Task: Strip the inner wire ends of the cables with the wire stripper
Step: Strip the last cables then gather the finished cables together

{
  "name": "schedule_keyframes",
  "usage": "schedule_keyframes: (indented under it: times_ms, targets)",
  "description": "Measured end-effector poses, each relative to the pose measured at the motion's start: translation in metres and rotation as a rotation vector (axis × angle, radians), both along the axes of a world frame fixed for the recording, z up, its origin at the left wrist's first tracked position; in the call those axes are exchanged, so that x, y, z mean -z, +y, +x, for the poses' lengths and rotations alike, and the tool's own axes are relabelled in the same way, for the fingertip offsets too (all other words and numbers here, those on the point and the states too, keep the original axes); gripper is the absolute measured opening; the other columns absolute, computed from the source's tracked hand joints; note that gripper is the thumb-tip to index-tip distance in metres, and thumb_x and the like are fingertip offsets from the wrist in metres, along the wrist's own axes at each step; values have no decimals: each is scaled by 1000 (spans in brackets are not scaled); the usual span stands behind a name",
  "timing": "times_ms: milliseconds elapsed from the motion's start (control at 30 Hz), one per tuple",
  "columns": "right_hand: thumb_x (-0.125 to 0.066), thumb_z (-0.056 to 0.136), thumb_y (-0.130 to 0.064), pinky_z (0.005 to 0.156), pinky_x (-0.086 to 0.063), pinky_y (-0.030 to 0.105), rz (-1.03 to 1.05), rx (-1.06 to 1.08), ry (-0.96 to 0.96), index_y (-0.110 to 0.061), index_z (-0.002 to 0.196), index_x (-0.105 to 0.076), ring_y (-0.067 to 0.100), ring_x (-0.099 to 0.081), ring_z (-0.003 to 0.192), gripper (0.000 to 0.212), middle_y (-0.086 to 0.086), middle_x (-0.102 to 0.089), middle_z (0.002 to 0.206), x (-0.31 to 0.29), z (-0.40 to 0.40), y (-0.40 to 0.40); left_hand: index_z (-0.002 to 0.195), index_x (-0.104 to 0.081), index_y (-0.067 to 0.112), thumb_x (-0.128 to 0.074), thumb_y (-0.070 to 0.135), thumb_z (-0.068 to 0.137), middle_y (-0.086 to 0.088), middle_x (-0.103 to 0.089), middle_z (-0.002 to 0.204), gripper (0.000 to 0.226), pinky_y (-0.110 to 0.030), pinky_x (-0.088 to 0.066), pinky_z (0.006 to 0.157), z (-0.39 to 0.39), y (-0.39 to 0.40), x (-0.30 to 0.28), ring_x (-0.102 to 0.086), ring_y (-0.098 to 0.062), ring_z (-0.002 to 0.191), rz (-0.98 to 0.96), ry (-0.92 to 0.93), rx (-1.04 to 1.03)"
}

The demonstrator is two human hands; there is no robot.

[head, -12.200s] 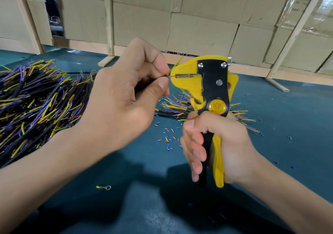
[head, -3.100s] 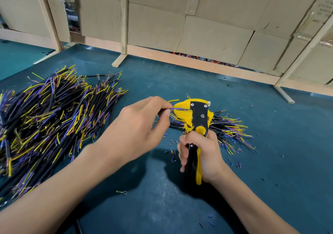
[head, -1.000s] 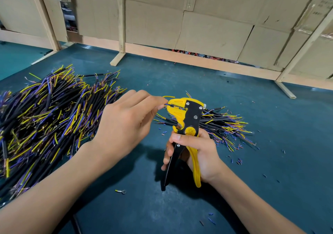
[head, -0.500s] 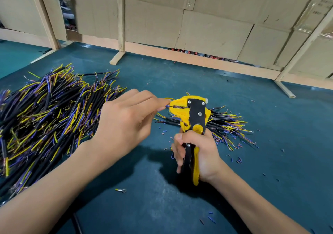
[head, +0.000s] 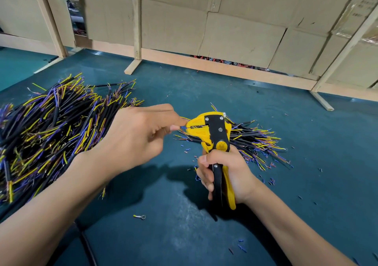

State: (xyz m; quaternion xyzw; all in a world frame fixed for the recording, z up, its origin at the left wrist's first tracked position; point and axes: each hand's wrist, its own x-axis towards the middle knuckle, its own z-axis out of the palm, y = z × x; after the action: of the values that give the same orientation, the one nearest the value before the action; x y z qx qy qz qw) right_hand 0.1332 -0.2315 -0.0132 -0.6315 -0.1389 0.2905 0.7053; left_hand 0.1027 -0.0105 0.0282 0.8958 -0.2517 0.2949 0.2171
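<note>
My right hand [head: 227, 171] grips the handles of a yellow and black wire stripper [head: 212, 130], squeezed together, with its head upright over the table. My left hand [head: 139, 136] pinches a cable between thumb and forefinger; most of the cable is hidden inside the hand. Its thin inner wire end [head: 184, 126] reaches into the stripper's jaws from the left. A large pile of black cables [head: 51, 126] with yellow, blue and purple inner wires lies at the left. A smaller pile of cables [head: 255, 141] lies behind the stripper.
Small bits of cut insulation [head: 270, 182] are scattered over the teal table mat [head: 184, 235]. A small ring terminal [head: 140, 216] lies near the front. Cardboard panels in a wooden frame [head: 204, 67] close off the back of the table.
Over the last second the stripper's handles went from spread apart to squeezed together. My left hand stayed at the jaws holding the cable.
</note>
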Motion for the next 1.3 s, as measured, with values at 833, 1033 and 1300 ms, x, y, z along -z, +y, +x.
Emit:
schedule_keyframes:
  times_ms: [833,1033,1300]
  targets:
    - [-62,80,-15,48,-56,36,25,-497,113,-6,68,-51,25,-52,49,19,10,-46,59,-10,16,-30,120,-72,11,-52,-21,89,8,-46,73,49,-26,-36,70,-3,20,-33,-41,-12,69,-7,670,303]
    - [-63,81,-14,49,-58,36,39,-601,156,-14,75,-56,24,-54,49,9,8,-48,59,-14,16,-33,101,-75,19,-53,-2,94,6,-46,78,31,-31,-36,63,7,18,-63,-37,-14,68,402,707,239]
    - [-67,80,-11,51,-59,38,-154,-659,183,-3,82,-50,25,-56,51,19,12,-51,62,-20,19,-63,122,-53,69,-43,20,87,4,-47,79,60,-15,-35,65,9,13,-60,-36,-8,66,543,897,304]
